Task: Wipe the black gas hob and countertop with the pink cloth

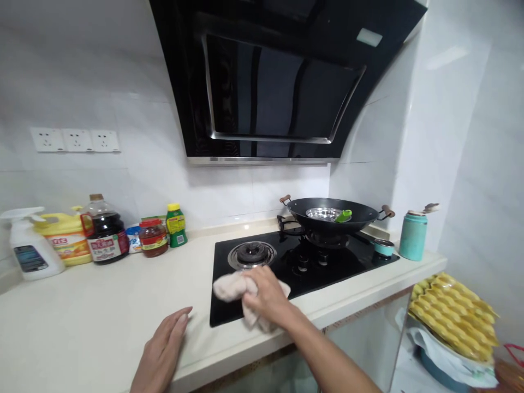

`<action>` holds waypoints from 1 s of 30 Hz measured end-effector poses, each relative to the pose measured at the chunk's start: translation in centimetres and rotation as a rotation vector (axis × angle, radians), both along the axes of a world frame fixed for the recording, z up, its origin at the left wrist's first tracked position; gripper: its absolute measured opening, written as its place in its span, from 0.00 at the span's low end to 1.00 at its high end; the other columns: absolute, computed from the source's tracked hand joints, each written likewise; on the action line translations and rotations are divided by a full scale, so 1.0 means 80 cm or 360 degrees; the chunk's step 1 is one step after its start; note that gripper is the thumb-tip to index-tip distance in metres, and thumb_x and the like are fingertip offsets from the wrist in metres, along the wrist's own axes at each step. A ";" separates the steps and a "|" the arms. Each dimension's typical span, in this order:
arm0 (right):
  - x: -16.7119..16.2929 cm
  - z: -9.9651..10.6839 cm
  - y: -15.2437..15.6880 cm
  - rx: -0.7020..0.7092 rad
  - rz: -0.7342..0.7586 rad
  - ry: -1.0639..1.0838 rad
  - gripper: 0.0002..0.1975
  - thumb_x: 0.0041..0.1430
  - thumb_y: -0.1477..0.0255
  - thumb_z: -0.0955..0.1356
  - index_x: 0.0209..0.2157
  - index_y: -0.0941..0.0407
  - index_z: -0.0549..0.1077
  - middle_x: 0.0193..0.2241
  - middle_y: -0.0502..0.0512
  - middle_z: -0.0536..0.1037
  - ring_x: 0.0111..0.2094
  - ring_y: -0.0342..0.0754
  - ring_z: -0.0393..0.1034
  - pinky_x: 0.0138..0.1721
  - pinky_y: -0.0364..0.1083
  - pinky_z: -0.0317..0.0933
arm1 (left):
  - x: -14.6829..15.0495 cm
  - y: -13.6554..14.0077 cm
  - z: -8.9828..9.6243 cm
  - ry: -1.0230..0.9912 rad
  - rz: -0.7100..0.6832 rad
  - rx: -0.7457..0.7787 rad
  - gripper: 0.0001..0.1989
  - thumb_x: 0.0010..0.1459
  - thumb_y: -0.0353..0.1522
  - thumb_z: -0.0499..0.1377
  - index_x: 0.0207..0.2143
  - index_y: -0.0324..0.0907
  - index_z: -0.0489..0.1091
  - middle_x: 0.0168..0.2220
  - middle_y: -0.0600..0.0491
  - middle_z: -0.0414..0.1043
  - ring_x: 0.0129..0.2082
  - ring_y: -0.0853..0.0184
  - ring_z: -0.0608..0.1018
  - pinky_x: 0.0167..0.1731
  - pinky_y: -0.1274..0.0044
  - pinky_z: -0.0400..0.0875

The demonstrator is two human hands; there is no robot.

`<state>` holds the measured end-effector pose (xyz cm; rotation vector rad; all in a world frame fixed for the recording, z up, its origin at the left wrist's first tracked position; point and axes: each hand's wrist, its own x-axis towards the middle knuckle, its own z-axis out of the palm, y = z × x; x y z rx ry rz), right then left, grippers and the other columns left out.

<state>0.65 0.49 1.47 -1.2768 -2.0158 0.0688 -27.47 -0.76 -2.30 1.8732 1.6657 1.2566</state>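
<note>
My right hand grips a pale cloth against the front left part of the black glass gas stove. Some of the cloth hangs toward the counter's front edge. Just behind it is the left burner, with nothing standing on it. My left hand rests at the counter's front edge, left of the stove, fingers stretched out and holding nothing. On the right burner stands a black wok with wooden handles. Inside the wok lie a perforated metal strainer and a bright green-handled utensil.
A spray bottle, yellow jug, dark sauce bottle, red-lidded jar and green bottle line the left wall. A turquoise canister and small tin stand right. The range hood overhangs; yellow egg trays sit below right.
</note>
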 end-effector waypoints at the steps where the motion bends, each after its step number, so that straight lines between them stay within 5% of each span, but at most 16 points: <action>1: 0.012 0.009 0.016 -0.0006 -0.0212 -0.0046 0.23 0.58 0.71 0.66 0.56 0.47 0.69 0.51 0.52 0.72 0.51 0.52 0.61 0.52 0.49 0.55 | 0.001 -0.001 0.001 0.0012 -0.0012 0.0003 0.28 0.62 0.54 0.48 0.48 0.48 0.77 0.54 0.51 0.77 0.58 0.53 0.75 0.63 0.59 0.63; 4: 0.047 0.026 0.065 -0.0107 -0.0723 -0.0118 0.23 0.62 0.69 0.63 0.59 0.48 0.65 0.55 0.58 0.68 0.54 0.57 0.59 0.54 0.53 0.53 | 0.000 -0.001 0.003 0.0047 -0.0024 0.0003 0.29 0.61 0.55 0.48 0.47 0.48 0.78 0.53 0.51 0.78 0.58 0.52 0.75 0.63 0.58 0.64; 7: 0.071 0.024 0.105 -0.0229 -0.0968 -0.0102 0.22 0.64 0.70 0.61 0.59 0.55 0.65 0.57 0.66 0.67 0.56 0.62 0.58 0.56 0.59 0.51 | -0.003 0.002 0.000 0.0083 -0.0016 -0.0019 0.29 0.60 0.55 0.47 0.46 0.49 0.78 0.53 0.51 0.78 0.57 0.51 0.76 0.62 0.57 0.65; 15: 0.086 -0.003 0.153 -0.0622 -0.1112 -0.0180 0.28 0.63 0.64 0.62 0.62 0.59 0.61 0.65 0.75 0.57 0.65 0.73 0.50 0.58 0.70 0.43 | -0.007 0.008 -0.002 0.0134 -0.0011 -0.0072 0.31 0.60 0.56 0.47 0.47 0.48 0.78 0.54 0.51 0.78 0.58 0.51 0.75 0.62 0.57 0.64; 21: 0.077 -0.013 0.107 -0.0547 -0.0858 -0.0334 0.26 0.65 0.58 0.61 0.61 0.51 0.64 0.65 0.66 0.60 0.66 0.69 0.49 0.60 0.66 0.42 | 0.000 0.002 0.007 0.0147 -0.0018 -0.0066 0.30 0.59 0.56 0.48 0.46 0.49 0.79 0.53 0.51 0.79 0.57 0.51 0.76 0.61 0.58 0.67; 30: 0.120 -0.037 -0.020 -0.0208 -0.0482 -0.0425 0.23 0.58 0.69 0.65 0.56 0.48 0.71 0.54 0.57 0.72 0.54 0.58 0.61 0.53 0.54 0.53 | -0.001 0.004 0.003 0.0233 -0.0047 -0.0016 0.30 0.58 0.56 0.49 0.45 0.49 0.79 0.52 0.51 0.79 0.55 0.51 0.77 0.58 0.59 0.71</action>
